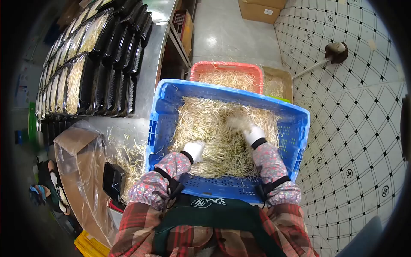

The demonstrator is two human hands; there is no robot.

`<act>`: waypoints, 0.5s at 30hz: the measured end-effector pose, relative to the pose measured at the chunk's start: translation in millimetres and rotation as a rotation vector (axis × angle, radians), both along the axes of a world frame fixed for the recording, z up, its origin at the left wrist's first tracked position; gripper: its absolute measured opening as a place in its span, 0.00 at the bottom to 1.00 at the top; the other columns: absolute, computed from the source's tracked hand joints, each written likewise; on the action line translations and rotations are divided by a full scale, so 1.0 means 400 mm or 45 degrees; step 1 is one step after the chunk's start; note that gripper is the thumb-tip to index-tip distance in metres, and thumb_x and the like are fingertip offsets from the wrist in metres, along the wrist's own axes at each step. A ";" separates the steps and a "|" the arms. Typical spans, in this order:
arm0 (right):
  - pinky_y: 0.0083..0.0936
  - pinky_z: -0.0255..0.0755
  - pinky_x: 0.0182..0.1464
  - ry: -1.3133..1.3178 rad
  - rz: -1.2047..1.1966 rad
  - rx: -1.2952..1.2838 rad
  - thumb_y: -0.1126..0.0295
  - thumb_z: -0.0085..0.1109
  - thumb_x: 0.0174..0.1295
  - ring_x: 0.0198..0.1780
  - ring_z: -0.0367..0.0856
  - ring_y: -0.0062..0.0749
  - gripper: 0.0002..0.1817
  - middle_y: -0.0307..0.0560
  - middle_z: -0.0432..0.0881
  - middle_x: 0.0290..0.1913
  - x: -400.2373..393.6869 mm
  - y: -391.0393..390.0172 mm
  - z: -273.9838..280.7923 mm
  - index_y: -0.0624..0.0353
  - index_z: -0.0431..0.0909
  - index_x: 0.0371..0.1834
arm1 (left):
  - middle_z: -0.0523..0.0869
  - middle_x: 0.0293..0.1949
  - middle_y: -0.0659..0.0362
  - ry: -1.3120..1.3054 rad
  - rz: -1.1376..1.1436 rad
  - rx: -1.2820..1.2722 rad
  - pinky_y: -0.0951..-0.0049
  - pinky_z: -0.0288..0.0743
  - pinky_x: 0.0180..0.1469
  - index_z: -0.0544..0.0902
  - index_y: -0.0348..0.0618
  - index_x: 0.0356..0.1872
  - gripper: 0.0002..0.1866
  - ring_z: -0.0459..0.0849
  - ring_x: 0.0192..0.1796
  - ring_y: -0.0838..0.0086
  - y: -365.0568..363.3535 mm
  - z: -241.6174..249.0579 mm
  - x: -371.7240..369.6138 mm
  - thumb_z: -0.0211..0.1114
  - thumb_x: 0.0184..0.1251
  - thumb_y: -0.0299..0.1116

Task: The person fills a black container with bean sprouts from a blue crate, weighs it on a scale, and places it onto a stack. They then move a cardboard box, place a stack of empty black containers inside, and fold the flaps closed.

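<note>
The gloved left hand (pixel 194 150) rests in the sprouts (pixel 204 115) inside the blue crate (pixel 163 128), fingertips buried, so its grip cannot be told. To its right, the right hand (pixel 253 134) blurs among them, its opening unclear; this looks like loosening, and gathering any would call for softly closing fingers.

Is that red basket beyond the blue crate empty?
No, the red basket has pale sprouts spread across its inside.
</note>
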State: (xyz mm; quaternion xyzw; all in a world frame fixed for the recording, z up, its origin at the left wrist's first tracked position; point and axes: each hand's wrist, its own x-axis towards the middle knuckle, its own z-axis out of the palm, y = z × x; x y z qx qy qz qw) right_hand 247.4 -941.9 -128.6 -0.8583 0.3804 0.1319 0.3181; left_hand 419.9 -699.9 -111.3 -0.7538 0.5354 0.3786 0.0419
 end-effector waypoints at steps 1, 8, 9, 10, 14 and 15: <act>0.45 0.76 0.49 -0.131 -0.107 -0.019 0.56 0.52 0.62 0.45 0.83 0.53 0.20 0.55 0.84 0.44 0.004 -0.020 0.037 0.51 0.77 0.54 | 0.83 0.43 0.46 -0.039 -0.058 -0.054 0.56 0.78 0.46 0.76 0.39 0.42 0.26 0.84 0.46 0.51 0.007 0.012 -0.001 0.75 0.43 0.42; 0.39 0.70 0.61 0.011 0.649 0.139 0.60 0.57 0.60 0.62 0.73 0.51 0.31 0.53 0.73 0.63 0.132 0.202 0.018 0.50 0.67 0.68 | 0.66 0.69 0.46 0.120 0.030 0.047 0.57 0.66 0.66 0.57 0.45 0.73 0.52 0.67 0.69 0.53 0.064 0.082 -0.020 0.75 0.45 0.45; 0.41 0.68 0.62 0.053 0.765 0.014 0.62 0.57 0.59 0.63 0.72 0.51 0.32 0.52 0.73 0.64 0.128 0.223 0.014 0.50 0.65 0.70 | 0.65 0.71 0.48 0.093 0.046 0.032 0.56 0.65 0.67 0.57 0.47 0.74 0.52 0.67 0.68 0.51 0.083 0.091 -0.010 0.75 0.46 0.45; 0.42 0.67 0.64 0.095 0.884 -0.115 0.64 0.56 0.57 0.63 0.71 0.51 0.34 0.51 0.72 0.65 0.129 0.235 0.009 0.49 0.63 0.71 | 0.65 0.71 0.48 0.171 0.083 -0.006 0.60 0.64 0.68 0.58 0.44 0.73 0.49 0.67 0.68 0.50 0.104 0.101 0.007 0.72 0.50 0.46; 0.41 0.65 0.65 0.000 0.738 0.084 0.65 0.57 0.52 0.65 0.70 0.50 0.35 0.53 0.71 0.66 0.231 0.177 0.000 0.55 0.66 0.68 | 0.79 0.58 0.44 0.302 0.470 -0.200 0.65 0.73 0.60 0.70 0.42 0.66 0.32 0.79 0.58 0.53 0.165 0.217 0.044 0.66 0.61 0.42; 0.40 0.64 0.66 -0.110 0.696 0.110 0.59 0.58 0.55 0.66 0.68 0.52 0.34 0.56 0.69 0.67 0.245 0.180 -0.004 0.57 0.67 0.68 | 0.81 0.56 0.45 0.305 0.574 -0.305 0.66 0.73 0.60 0.75 0.44 0.63 0.28 0.81 0.57 0.53 0.176 0.238 0.045 0.65 0.63 0.41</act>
